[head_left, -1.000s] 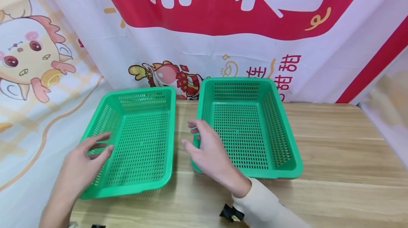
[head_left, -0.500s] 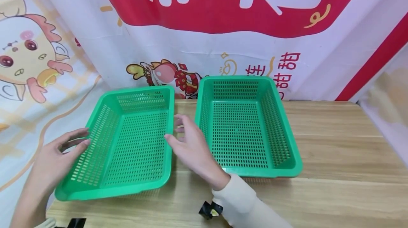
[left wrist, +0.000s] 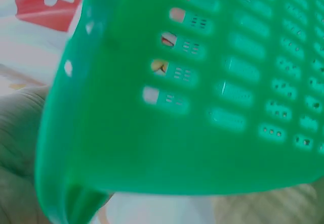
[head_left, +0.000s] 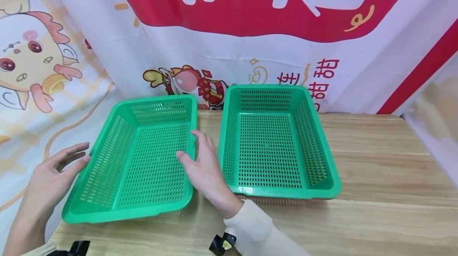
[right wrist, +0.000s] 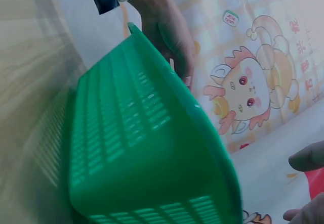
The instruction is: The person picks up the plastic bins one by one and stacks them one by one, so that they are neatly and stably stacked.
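Note:
Two green plastic mesh baskets stand side by side; the left basket [head_left: 157, 210] is slightly turned and the right basket [head_left: 286, 193] is straighter. My left hand [head_left: 50, 178] is just outside the left basket's left rim, its fingers loosely bent and pointing towards it. In the left wrist view, the rim partly covers that left hand [left wrist: 20, 153]. Over the left basket's right rim is my right hand [head_left: 205, 168], thumb and fingers spread apart. Its fingers [right wrist: 309, 158] show at the edge of the right wrist view, away from the basket wall. Both baskets hold nothing.
The baskets stand on a wooden table [head_left: 379, 160]. A red and white printed cloth [head_left: 229, 45] hangs right behind them, and a cartoon-printed cloth [head_left: 100, 57] lines the left side. A narrow strip of table separates the baskets.
My right hand has moved left, from the right basket's left rim to the left basket's right rim. My left hand has drawn back leftward from over the left basket to outside its rim.

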Demonstrator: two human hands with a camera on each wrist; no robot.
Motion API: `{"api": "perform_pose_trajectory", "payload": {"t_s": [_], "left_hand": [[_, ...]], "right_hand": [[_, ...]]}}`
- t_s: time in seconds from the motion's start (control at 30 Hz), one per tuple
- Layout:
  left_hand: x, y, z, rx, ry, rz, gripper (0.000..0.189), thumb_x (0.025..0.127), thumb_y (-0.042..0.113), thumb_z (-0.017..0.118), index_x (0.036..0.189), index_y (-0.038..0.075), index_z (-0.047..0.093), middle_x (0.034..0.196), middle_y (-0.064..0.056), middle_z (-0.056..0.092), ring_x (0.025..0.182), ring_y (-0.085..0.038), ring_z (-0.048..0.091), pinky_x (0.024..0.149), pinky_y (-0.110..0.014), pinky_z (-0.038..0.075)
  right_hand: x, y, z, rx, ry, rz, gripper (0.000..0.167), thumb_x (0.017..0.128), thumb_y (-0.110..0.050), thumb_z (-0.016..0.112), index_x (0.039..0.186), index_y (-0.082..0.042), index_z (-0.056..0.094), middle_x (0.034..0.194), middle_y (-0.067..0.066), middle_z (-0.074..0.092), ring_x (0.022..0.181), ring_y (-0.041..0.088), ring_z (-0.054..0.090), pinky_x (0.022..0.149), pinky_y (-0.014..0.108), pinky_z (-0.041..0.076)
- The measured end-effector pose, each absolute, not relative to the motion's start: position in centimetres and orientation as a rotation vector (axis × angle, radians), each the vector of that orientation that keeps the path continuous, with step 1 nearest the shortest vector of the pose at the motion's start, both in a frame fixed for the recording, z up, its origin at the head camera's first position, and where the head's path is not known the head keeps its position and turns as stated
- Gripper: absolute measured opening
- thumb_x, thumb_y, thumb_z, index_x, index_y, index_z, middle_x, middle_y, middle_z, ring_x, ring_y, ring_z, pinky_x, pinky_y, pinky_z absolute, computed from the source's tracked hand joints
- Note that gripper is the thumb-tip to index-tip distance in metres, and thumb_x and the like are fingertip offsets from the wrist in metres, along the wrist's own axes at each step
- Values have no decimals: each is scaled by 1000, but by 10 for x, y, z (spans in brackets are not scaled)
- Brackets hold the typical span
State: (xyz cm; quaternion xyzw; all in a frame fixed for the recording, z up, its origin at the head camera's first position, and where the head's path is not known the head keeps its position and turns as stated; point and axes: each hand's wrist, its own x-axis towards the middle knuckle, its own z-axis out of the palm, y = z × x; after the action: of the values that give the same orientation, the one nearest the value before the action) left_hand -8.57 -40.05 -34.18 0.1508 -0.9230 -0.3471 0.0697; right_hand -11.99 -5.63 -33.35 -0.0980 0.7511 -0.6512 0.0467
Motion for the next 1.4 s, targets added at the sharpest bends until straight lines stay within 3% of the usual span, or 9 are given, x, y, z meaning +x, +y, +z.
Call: {"api": "perform_pose_trajectory", "payload": {"t_s": [0.07, 0.17, 0.23, 0.3, 0.4, 0.63, 0.83, 1.0, 1.4], "left_hand": [[-86, -406, -346, 449, -2777, -1066, 60, 107, 51, 51, 163, 33, 37, 167, -19, 38, 155, -23, 37, 122, -39, 40], [-88, -414, -353, 405, -2784, -1077, 61, 106, 51, 54, 163, 34, 38, 167, -12, 40, 130, 13, 47, 94, -6, 45], [-88, -418, -357, 371, -2775, -1125, 63, 105, 49, 57, 163, 32, 39, 167, -10, 41, 110, 26, 44, 78, 0, 43], [-89, -421, -361, 366, -2773, -1174, 64, 105, 49, 59, 163, 33, 38, 167, -10, 41, 103, 29, 44, 75, -3, 49], [-91, -425, -366, 382, -2766, -1255, 65, 104, 49, 60, 163, 33, 37, 166, -10, 42, 97, 30, 47, 72, -10, 55], [-93, -432, -375, 332, -2750, -1355, 65, 107, 42, 57, 166, 33, 29, 168, 14, 34, 100, 26, 53, 74, -13, 57], [-91, -436, -379, 301, -2771, -1443, 62, 110, 39, 51, 166, 40, 24, 172, 16, 21, 93, 11, 66, 67, -28, 62], [-91, -441, -384, 262, -2670, -1651, 62, 111, 27, 52, 166, 40, 26, 173, 17, 15, 90, 5, 70, 63, -30, 63], [-95, -449, -391, 113, -2363, -2145, 63, 111, 11, 47, 166, 37, 29, 174, 20, 5, 82, -12, 77, 59, -35, 64]], "right_hand": [[-119, -61, -338, -267, 2277, -2026, 63, 102, -26, 66, 159, -19, 40, 163, 4, 40, 152, 25, 38, 124, 57, 34], [-117, -68, -345, -247, 2250, -2083, 64, 102, -24, 65, 160, -22, 38, 165, 2, 36, 154, 25, 35, 125, 58, 33], [-116, -73, -351, -251, 2239, -2119, 64, 103, -24, 64, 160, -24, 37, 166, 0, 33, 155, 24, 34, 125, 58, 33], [-115, -76, -356, -261, 2240, -2148, 64, 103, -23, 63, 161, -25, 35, 168, 0, 30, 155, 23, 32, 125, 57, 32], [-115, -79, -365, -258, 2254, -2167, 65, 103, -21, 61, 162, -27, 34, 170, -3, 26, 156, 22, 30, 126, 55, 32], [-120, -84, -381, -206, 2186, -2177, 65, 103, -24, 62, 162, -27, 35, 172, -4, 23, 159, 26, 27, 125, 60, 32], [-124, -87, -388, -181, 2124, -2198, 66, 101, -22, 64, 162, -28, 38, 171, -7, 28, 160, 23, 25, 128, 59, 25], [-126, -86, -390, -183, 2082, -2222, 66, 100, -17, 63, 161, -29, 39, 169, -10, 33, 159, 20, 26, 130, 57, 23], [-128, -83, -395, -233, 1961, -2293, 68, 101, -3, 54, 162, -29, 38, 166, -9, 38, 152, 12, 38, 126, 42, 33]]}}
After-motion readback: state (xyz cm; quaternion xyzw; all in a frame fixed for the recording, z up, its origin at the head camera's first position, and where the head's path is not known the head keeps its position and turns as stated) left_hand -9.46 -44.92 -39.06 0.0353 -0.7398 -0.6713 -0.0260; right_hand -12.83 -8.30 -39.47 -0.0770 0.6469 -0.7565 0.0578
